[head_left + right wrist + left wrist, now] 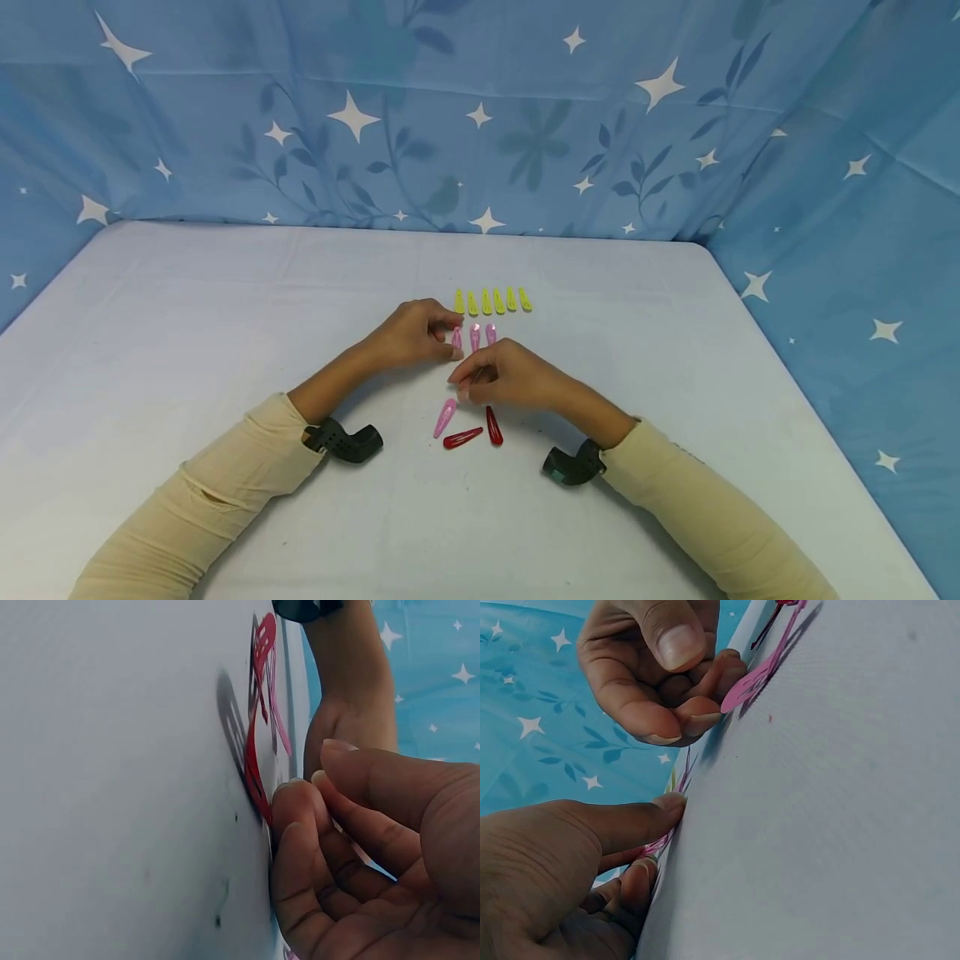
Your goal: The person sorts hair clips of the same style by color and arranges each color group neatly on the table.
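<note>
My left hand (pixel 417 335) has its thumb and a finger at the two ends of a pink snap hair clip (pixel 457 337), pinching it at the left end of a pink row. In the left wrist view, that pink clip (pixel 658 844) shows partly between thumb and fingers. Two more pink clips (pixel 475 335) lie beside it, their lower ends near my right hand (pixel 513 377). The right hand hovers low over the table with fingers loosely bent, nothing visible between them. Just below it lie a loose pink clip (pixel 445 417) and two red clips (pixel 463 437).
Behind the pink clips, several yellow hair clips (pixel 486 302) stand in a neat row. A white cloth covers the table (pixel 225 292). Blue curtains (pixel 450 108) with stars hang along the back and right. A black wrist device (pixel 347 440) is strapped to each forearm.
</note>
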A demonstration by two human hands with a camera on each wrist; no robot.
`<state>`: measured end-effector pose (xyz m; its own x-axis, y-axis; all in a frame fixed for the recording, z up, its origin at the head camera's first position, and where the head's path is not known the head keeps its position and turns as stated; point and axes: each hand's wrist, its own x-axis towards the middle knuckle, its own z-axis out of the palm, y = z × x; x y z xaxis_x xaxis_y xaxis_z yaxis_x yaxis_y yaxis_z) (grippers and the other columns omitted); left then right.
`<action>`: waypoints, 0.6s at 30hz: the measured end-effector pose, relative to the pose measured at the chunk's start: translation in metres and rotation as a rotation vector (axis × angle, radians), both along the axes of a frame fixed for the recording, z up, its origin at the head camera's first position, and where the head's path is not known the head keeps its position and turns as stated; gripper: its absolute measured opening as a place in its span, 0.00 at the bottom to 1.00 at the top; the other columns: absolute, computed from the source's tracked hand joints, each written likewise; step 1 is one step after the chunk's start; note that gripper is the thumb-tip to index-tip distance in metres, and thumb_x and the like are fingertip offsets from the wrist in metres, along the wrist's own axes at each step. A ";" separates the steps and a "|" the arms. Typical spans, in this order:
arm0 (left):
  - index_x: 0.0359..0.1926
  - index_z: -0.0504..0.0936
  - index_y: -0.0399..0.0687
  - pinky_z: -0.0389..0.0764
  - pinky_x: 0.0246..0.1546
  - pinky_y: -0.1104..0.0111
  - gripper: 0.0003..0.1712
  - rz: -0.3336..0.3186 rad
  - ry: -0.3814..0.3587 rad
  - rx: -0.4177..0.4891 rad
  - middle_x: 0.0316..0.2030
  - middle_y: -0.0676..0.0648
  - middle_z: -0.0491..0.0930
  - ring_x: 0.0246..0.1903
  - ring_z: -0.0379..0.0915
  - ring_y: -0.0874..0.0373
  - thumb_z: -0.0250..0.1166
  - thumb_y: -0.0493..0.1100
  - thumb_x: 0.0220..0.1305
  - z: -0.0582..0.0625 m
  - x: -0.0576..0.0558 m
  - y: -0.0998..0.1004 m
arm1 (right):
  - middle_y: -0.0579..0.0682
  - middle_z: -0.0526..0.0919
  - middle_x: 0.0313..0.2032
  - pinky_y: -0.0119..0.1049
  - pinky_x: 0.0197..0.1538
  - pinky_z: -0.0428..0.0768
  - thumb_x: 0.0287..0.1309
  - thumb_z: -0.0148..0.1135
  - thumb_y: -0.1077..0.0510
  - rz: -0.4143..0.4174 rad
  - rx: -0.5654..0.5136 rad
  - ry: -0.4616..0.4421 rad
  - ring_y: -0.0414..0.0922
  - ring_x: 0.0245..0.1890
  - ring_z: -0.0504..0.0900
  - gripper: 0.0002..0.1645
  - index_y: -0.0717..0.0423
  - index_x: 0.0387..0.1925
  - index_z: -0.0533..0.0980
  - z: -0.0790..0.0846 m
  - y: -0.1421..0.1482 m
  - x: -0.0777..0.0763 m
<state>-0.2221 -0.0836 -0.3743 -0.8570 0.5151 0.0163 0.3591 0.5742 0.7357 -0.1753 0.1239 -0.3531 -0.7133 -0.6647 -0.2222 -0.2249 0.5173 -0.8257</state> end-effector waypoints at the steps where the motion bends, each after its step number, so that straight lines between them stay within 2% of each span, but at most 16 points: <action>1: 0.56 0.82 0.37 0.74 0.36 0.69 0.27 0.000 -0.001 0.001 0.35 0.46 0.79 0.34 0.73 0.58 0.74 0.40 0.54 0.000 0.000 0.000 | 0.51 0.87 0.37 0.27 0.44 0.80 0.60 0.63 0.67 0.012 0.003 0.003 0.38 0.34 0.82 0.15 0.62 0.48 0.83 0.000 -0.001 0.000; 6: 0.57 0.82 0.37 0.73 0.36 0.69 0.27 -0.001 -0.007 0.004 0.35 0.46 0.79 0.33 0.72 0.58 0.73 0.40 0.55 -0.001 0.000 -0.001 | 0.49 0.86 0.37 0.27 0.42 0.80 0.60 0.64 0.65 0.048 0.036 0.071 0.36 0.33 0.81 0.14 0.59 0.48 0.83 0.000 -0.006 0.004; 11: 0.57 0.81 0.37 0.74 0.36 0.69 0.27 -0.007 -0.001 0.002 0.35 0.46 0.79 0.34 0.73 0.58 0.73 0.40 0.55 -0.001 -0.001 -0.001 | 0.45 0.84 0.38 0.27 0.37 0.78 0.58 0.68 0.62 0.050 0.096 0.154 0.37 0.31 0.77 0.14 0.55 0.47 0.84 0.000 -0.010 0.009; 14: 0.57 0.81 0.36 0.74 0.37 0.69 0.27 -0.010 -0.002 0.001 0.35 0.46 0.79 0.34 0.73 0.58 0.72 0.39 0.55 -0.002 -0.001 -0.001 | 0.44 0.82 0.39 0.28 0.35 0.77 0.57 0.70 0.60 0.049 0.133 0.161 0.38 0.31 0.76 0.15 0.53 0.47 0.84 -0.001 -0.012 0.010; 18: 0.57 0.81 0.36 0.74 0.37 0.69 0.27 -0.009 -0.008 0.003 0.35 0.46 0.79 0.34 0.73 0.58 0.72 0.38 0.55 -0.002 -0.001 -0.001 | 0.44 0.81 0.41 0.28 0.31 0.74 0.57 0.70 0.60 0.057 0.173 0.165 0.39 0.25 0.73 0.15 0.51 0.48 0.84 -0.001 -0.016 0.012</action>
<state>-0.2229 -0.0843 -0.3764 -0.8523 0.5230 0.0115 0.3588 0.5684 0.7404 -0.1638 0.1079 -0.3538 -0.7117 -0.6674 -0.2194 -0.3825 0.6301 -0.6758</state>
